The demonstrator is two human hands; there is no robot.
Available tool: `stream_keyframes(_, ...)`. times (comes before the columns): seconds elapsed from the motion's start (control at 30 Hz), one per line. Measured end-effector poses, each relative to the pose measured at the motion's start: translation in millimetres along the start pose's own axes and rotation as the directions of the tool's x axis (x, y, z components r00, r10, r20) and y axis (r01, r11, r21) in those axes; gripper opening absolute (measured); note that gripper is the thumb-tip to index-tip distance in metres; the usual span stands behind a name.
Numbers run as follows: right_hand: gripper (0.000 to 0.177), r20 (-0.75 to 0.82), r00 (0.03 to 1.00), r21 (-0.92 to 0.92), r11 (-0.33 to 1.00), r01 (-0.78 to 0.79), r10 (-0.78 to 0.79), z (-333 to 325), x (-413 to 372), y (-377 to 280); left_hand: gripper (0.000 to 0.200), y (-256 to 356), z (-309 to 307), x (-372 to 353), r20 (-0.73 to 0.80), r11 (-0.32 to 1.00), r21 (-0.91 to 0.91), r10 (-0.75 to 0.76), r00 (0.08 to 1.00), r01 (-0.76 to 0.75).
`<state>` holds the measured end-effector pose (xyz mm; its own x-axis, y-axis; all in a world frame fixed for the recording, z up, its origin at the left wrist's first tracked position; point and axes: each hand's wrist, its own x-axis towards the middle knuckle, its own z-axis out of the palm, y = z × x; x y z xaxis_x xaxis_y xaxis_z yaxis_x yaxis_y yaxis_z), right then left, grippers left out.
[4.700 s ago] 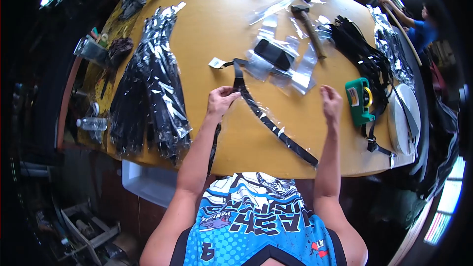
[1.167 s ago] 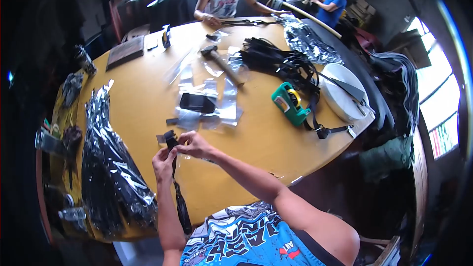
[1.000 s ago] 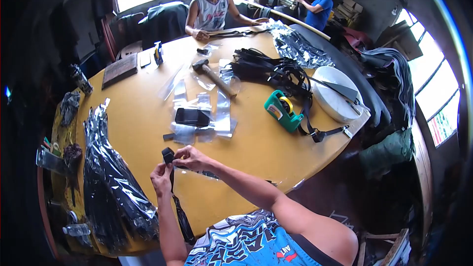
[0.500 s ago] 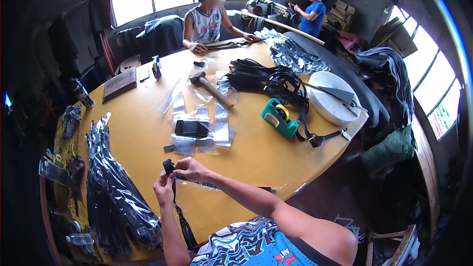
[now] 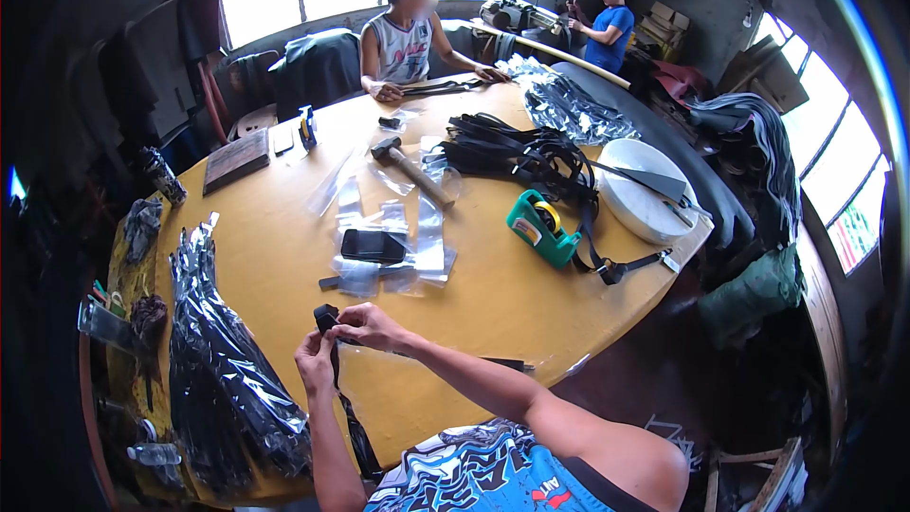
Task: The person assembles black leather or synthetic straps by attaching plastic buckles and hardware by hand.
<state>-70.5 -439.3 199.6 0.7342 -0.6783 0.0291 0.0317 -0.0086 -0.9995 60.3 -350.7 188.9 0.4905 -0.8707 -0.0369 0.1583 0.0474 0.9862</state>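
Observation:
Near the front edge of the table, both hands are closed on a black strap (image 5: 325, 314), its folded end sticking up above the fingers. My left hand (image 5: 313, 358) grips it from below. Beside it, my right hand (image 5: 368, 327) pinches the strap near the folded end. The rest of the strap hangs down past my left wrist toward my lap. Just beyond the hands, a black phone (image 5: 373, 246) lies on clear plastic sleeves (image 5: 431, 237). A hammer (image 5: 414, 173) with a wooden handle rests farther back.
On the left lies a bundle of plastic-wrapped black straps (image 5: 223, 360). A green tape dispenser (image 5: 542, 228), loose black straps (image 5: 502, 147) and a white roll (image 5: 645, 194) are on the right. Across the yellow table (image 5: 275, 275), a person (image 5: 408, 47) handles straps; another person (image 5: 609, 28) stands behind.
The folded strap end has tipped slightly, and my fingers have shifted a little around it. The whole view has moved slightly, so the table's things appear a little farther right.

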Motion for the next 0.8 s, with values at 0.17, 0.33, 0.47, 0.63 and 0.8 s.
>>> stream_keyframes(0.17, 0.021, 0.015, 0.999, 0.044, 0.998, 0.042, -0.043, 1.2, 5.6, 15.7, 0.01, -7.0, 1.4, 1.4, -0.013, 0.998, -0.059, 0.001, 1.0, -0.002)
stream_keyframes(0.33, 0.018, 0.07, 0.998, 0.097, 0.995, -0.009, 0.002, -5.2, -4.8, 5.2, 0.009, -8.4, 0.5, -1.4, 0.01, 0.998, -0.06, 0.007, 1.0, -0.007)
stream_keyframes(0.47, 0.015, 0.093, 0.996, 0.146, 0.989, -0.001, -0.013, -11.4, -3.3, 12.2, 0.009, -7.9, 2.2, -2.0, 0.031, 1.0, -0.003, 0.007, 0.999, -0.007)
stream_keyframes(0.63, 0.015, 0.064, 0.998, 0.111, 0.994, 0.017, -0.024, -7.6, -4.9, 7.1, 0.01, -15.9, -0.5, -1.0, 0.017, 0.999, -0.003, 0.054, 0.998, -0.054)
stream_keyframes(0.8, 0.019, 0.05, 0.999, -0.041, 0.999, 0.002, 0.0, -5.0, -6.5, 6.1, 0.012, -12.9, -8.8, -3.5, 0.048, 0.999, -0.039, 0.003, 0.999, -0.001)
